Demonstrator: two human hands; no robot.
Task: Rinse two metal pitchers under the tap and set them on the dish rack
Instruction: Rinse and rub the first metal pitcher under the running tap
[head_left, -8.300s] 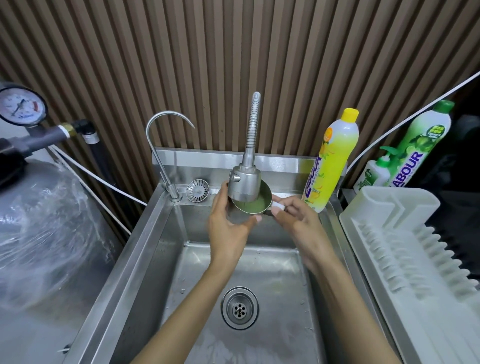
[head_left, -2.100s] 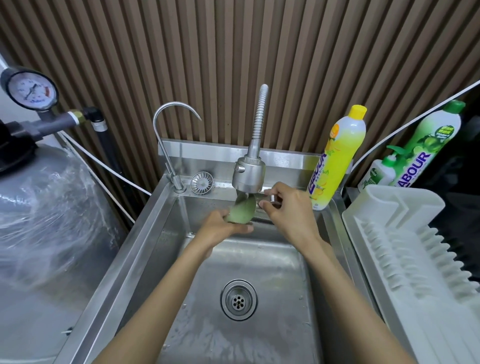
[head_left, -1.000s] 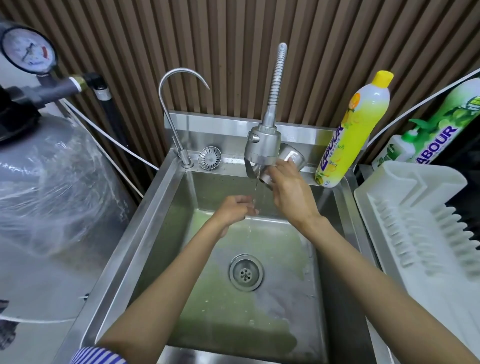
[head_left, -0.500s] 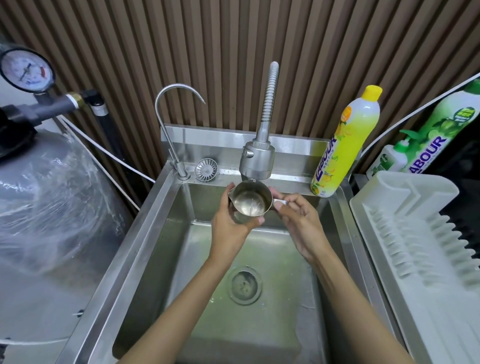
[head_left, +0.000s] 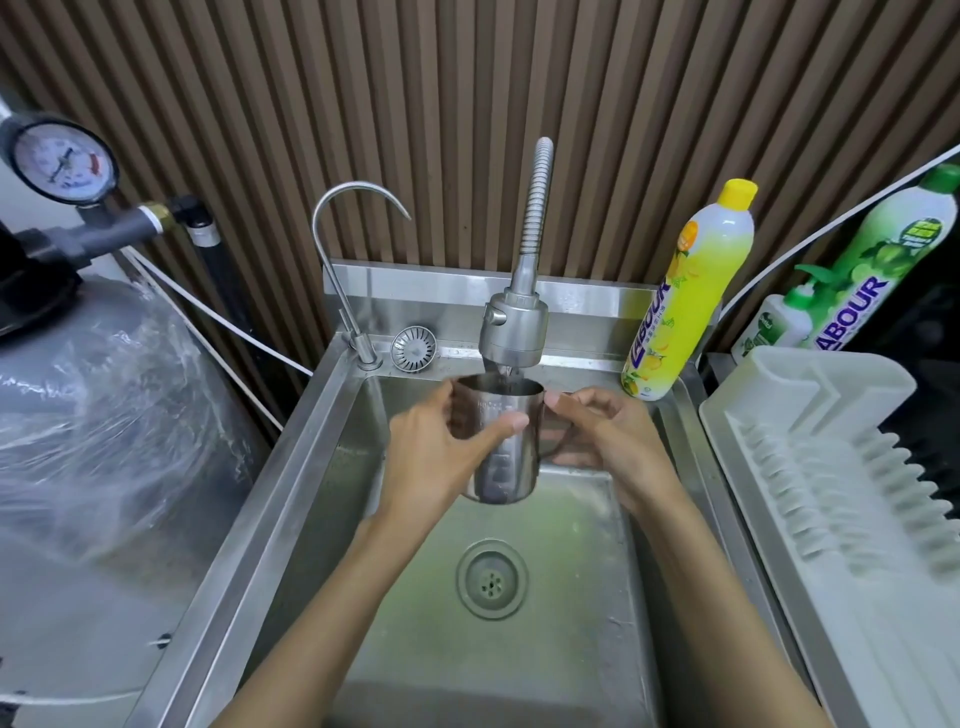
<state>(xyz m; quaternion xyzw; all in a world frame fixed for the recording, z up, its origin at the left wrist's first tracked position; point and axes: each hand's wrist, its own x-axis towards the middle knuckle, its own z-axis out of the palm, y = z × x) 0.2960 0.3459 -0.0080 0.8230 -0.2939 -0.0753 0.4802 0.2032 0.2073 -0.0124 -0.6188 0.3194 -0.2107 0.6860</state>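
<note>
- Lower centre of the frame: the sink (head_left: 571, 654) is seen wet, with a faint green tint on its floor around the drain (head_left: 492, 578); no standing water is held in it.
- Centre: the pitcher (head_left: 506, 470) is now held upright; half a second ago its mouth was tipped towards the camera with clear water showing inside; the contents can no longer be seen from this side-on angle.
- The left hand (head_left: 441, 452) is wrapped round the pitcher's body, thumb across the front; the right hand (head_left: 608, 441) is curled at the handle on the right side, so the pitcher is gripped by both.
- Just above: a thin stream from the tap (head_left: 514, 332) is received in the pitcher's mouth; another fill is judged to be under way, so the first rinse is not yet finished.
- Right edge: the dish rack (head_left: 831, 467) is not yet given either pitcher; the second pitcher is not in view.
- Upper right: a yellow soap bottle (head_left: 691, 291) and a green bottle (head_left: 883, 260) are stood capped behind the sink.
</note>
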